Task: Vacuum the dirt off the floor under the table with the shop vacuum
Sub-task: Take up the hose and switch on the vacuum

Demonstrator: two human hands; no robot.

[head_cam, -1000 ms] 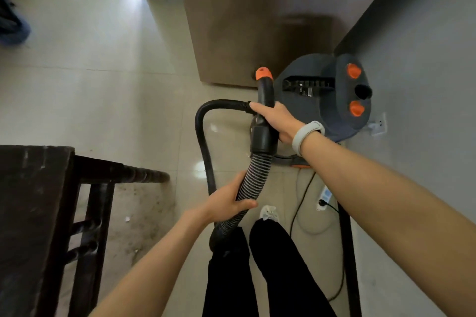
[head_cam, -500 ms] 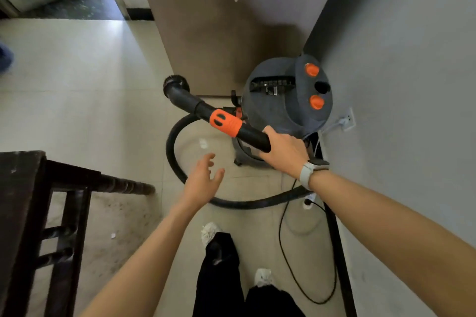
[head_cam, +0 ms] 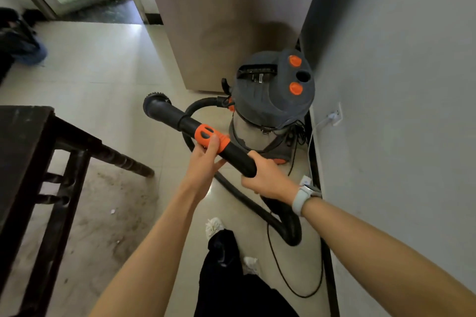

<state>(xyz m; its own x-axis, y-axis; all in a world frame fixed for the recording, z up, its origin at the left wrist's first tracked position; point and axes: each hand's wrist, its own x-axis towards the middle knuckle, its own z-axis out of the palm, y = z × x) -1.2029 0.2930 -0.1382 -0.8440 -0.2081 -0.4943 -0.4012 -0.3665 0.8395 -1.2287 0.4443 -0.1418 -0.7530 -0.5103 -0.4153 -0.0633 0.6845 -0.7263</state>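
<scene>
Right hand (head_cam: 268, 180) grip wrapped around the black vacuum wand (head_cam: 231, 153); left hand (head_cam: 203, 162) grip pinches its orange collar (head_cam: 206, 134), nozzle up and pointing left. Shop vacuum (head_cam: 270, 103) stands by the wall. Dirt (head_cam: 113, 203) on the floor (head_cam: 103, 64) under the dark desk (head_cam: 23, 141).

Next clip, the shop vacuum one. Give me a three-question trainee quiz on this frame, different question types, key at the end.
1. True or false: the brush nozzle is touching the dirt under the table.
2. Which hand grips the black handle behind the orange collar? A. left hand B. right hand C. neither
3. Fill in: the vacuum stands between the cabinet and the ____.

Key: 1 false, the nozzle is held up in the air. 2 B. 3 wall.
</scene>
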